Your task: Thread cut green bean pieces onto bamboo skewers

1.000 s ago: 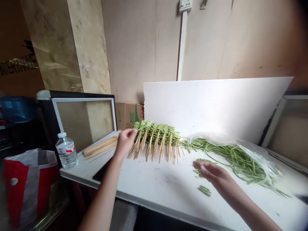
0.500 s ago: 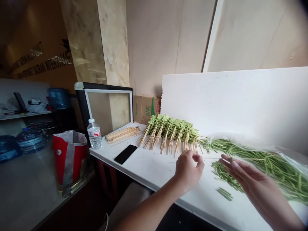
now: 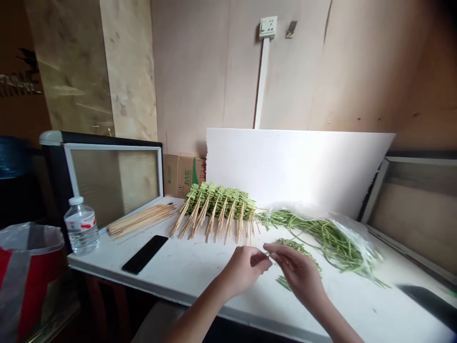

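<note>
In the head view, my left hand (image 3: 246, 269) is closed in a pinch above the table, its fingertips almost meeting those of my right hand (image 3: 299, 272). A small bit of green bean (image 3: 268, 254) shows between the right fingertips; whatever the left fingers pinch is hidden. Cut bean pieces (image 3: 283, 283) lie under the right hand, with a larger pile of them (image 3: 294, 245) just behind it. Beyond my hands, skewered green beans (image 3: 219, 200) are stacked in rows, their bare sticks pointing towards me. Long uncut beans (image 3: 321, 233) lie on a clear plastic bag to the right.
Loose bamboo skewers (image 3: 141, 220), a black phone (image 3: 145, 254) and a water bottle (image 3: 82, 226) occupy the left side of the white table (image 3: 200, 271). A white board (image 3: 285, 166) stands along the back, beside a cardboard box (image 3: 180, 174). A dark object (image 3: 428, 302) lies at the right edge.
The view has swung to the right. My hands, apart before with a thin stick near them, have come together at the fingertips. The bean stack looks the same.
</note>
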A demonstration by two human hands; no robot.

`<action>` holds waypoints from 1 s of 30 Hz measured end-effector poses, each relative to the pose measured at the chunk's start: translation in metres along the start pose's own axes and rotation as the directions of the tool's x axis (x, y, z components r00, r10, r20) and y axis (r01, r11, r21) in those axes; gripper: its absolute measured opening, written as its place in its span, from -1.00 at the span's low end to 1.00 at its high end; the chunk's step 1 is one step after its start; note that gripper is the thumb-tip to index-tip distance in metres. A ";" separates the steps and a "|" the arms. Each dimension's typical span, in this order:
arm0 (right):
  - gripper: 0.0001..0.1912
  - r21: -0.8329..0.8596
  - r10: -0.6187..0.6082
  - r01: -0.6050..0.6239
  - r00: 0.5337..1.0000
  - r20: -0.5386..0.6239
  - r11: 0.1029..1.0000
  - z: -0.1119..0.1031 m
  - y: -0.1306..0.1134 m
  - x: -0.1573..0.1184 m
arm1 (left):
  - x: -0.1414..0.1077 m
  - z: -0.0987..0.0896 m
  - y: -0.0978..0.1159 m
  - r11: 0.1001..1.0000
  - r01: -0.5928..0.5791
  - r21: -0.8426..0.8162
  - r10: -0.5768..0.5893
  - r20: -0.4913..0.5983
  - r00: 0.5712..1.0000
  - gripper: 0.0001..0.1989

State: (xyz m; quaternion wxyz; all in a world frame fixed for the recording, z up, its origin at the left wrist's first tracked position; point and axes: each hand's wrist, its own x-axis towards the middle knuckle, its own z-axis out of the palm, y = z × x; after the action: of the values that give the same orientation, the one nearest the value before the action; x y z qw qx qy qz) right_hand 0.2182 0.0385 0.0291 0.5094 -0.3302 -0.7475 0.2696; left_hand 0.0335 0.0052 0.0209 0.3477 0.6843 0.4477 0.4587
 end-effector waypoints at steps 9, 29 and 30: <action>-0.73 0.213 0.099 -0.032 0.945 -0.310 0.977 -0.018 -0.020 -0.002 | 0.006 -0.015 -0.004 0.998 -0.010 0.060 0.019 -0.140 0.990 -0.67; -0.67 0.769 0.414 -0.132 0.892 -0.183 0.625 -0.061 -0.024 0.014 | 0.004 -0.037 0.001 0.901 -0.257 0.350 0.360 -0.269 0.893 -0.75; -0.67 0.768 0.414 -0.133 0.892 -0.184 0.627 -0.061 -0.024 0.014 | 0.004 -0.037 0.001 0.901 -0.255 0.352 0.358 -0.268 0.894 -0.75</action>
State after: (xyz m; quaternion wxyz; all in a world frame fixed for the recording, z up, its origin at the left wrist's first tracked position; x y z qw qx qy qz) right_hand 0.2663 0.0379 0.0751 0.6727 -0.2491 -0.4129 0.5612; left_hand 0.0001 0.0110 0.0356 0.0801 0.7070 0.4498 0.5398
